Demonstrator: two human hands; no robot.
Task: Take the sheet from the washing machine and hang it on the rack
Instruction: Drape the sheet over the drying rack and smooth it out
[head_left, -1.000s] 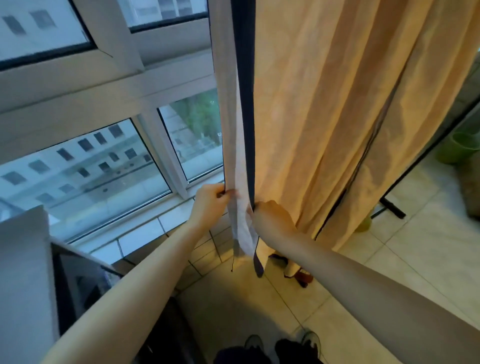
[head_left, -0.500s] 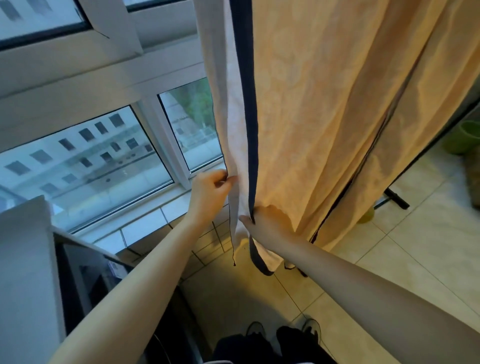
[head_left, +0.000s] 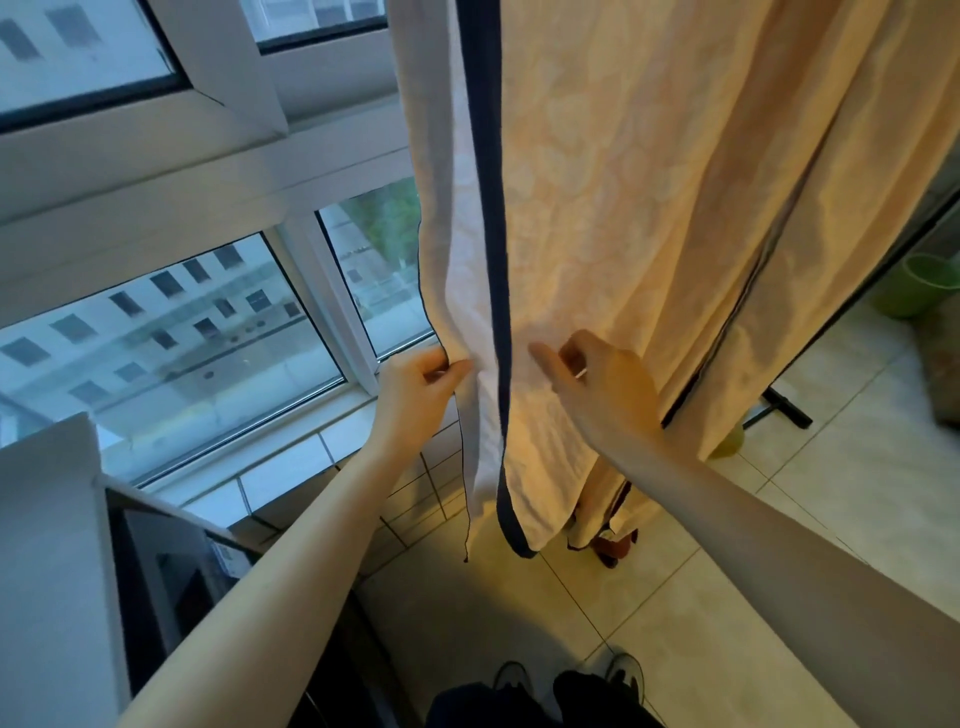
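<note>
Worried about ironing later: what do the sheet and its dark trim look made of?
Sheet: looks like woven cotton or a blend, matte, with soft creases and a faint tonal pattern. Trim: smooth dark fabric band, fibre unclear.

You get cool, dim daylight from the window (head_left: 171, 332); the sheet (head_left: 649, 208) glows warm, and lines bow near the edges.

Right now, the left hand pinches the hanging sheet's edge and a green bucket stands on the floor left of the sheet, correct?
No. The left hand does pinch the edge of the sheet, but the green bucket stands on the floor to its right; the head view shows it.
</note>
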